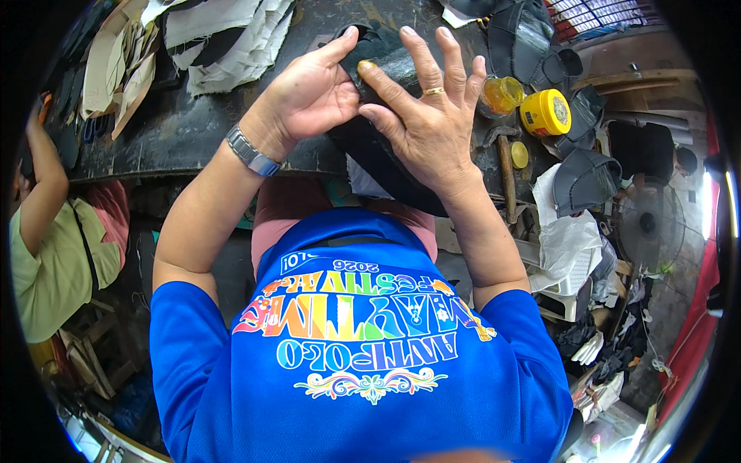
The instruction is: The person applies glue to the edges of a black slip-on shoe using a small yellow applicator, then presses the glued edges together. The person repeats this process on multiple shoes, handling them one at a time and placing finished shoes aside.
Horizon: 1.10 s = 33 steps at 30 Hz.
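Note:
A curved black sheet piece, partly shiny as if coated, lies under both hands, and a black strip hangs from it over the table's near edge. My left hand is turned palm up at its left side, thumb stretched along its edge and the other fingers hidden beneath it; it seems to hold the piece. Above it, my right hand has its fingers spread and grips nothing. Its index fingertip carries a yellowish smear and is close to or touching the piece; I cannot tell which.
Right of my right hand are a yellow jar, a yellow tub and a hammer. Black shaped pieces lie farther right, near a fan. White cloth is at far left; another person's arm shows beyond.

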{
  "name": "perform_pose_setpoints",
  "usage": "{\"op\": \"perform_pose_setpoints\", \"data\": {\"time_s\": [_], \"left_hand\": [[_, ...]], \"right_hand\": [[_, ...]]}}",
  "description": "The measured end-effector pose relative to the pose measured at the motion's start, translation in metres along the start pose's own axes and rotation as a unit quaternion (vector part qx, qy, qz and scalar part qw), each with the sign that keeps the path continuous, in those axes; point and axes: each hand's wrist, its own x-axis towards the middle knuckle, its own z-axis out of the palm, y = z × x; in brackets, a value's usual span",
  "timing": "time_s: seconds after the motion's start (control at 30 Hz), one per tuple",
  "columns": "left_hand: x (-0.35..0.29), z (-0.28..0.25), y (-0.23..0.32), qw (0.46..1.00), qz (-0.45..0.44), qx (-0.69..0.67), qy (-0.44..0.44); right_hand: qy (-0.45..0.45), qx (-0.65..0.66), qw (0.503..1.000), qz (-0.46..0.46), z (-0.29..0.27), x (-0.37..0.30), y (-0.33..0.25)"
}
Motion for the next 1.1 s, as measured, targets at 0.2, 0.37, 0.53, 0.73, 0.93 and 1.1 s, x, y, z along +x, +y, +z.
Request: {"op": "perform_pose_setpoints", "data": {"time_s": [0.2, 0.37, 0.53, 0.73, 0.93, 1.1], "left_hand": [[0.0, 0.014, -0.004, 0.985, 0.029, 0.054, 0.16], [-0.003, 0.016, -0.001, 0.99, 0.0, 0.031, 0.134], [0.001, 0.003, 0.002, 0.999, -0.028, 0.005, 0.041], [0.001, -0.008, 0.001, 0.999, -0.029, -0.018, -0.01], [0.004, -0.011, 0.0, 0.991, -0.025, -0.029, -0.128], [-0.001, -0.004, -0.005, 1.0, 0.001, -0.025, 0.004]], "right_hand": [[-0.032, 0.0, 0.999, -0.019, 0.003, -0.001, 0.001], [-0.033, -0.011, 0.999, -0.04, 0.001, -0.007, 0.009], [-0.021, 0.008, 0.998, -0.055, -0.016, -0.015, 0.012], [0.001, 0.098, 0.995, -0.012, -0.02, -0.009, 0.011], [-0.024, 0.076, 0.997, 0.011, 0.0, -0.005, 0.0], [-0.012, 0.021, 0.999, 0.042, 0.007, -0.004, 0.013]]}}
